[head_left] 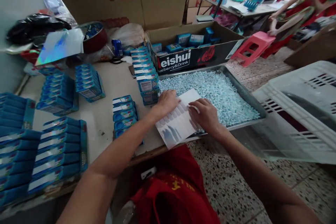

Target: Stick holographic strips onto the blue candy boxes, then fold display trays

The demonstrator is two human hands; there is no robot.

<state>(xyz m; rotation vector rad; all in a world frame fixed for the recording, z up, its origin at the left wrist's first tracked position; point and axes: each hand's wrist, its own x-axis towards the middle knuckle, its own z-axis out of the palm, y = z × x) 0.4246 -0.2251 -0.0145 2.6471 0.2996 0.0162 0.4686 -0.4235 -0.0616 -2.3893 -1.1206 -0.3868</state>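
A white card (176,123) with rows of clear pockets lies across the near corner of a metal tray (245,92) filled with small pale-blue pellets (220,92). My left hand (166,102) rests on the card's upper left edge with the fingers curled down onto it. At the card's right side my right hand (206,114) is bent in a loose pinch against it. Whether either hand holds a pellet is hidden.
Stacks of blue packets (58,94) cover the table (110,80) at left and centre. A cardboard box (195,57) with blue cartons stands behind the tray. A white plastic crate (301,108) sits at right, a pink stool (253,47) beyond. Another person's arm (291,5) shows far right.
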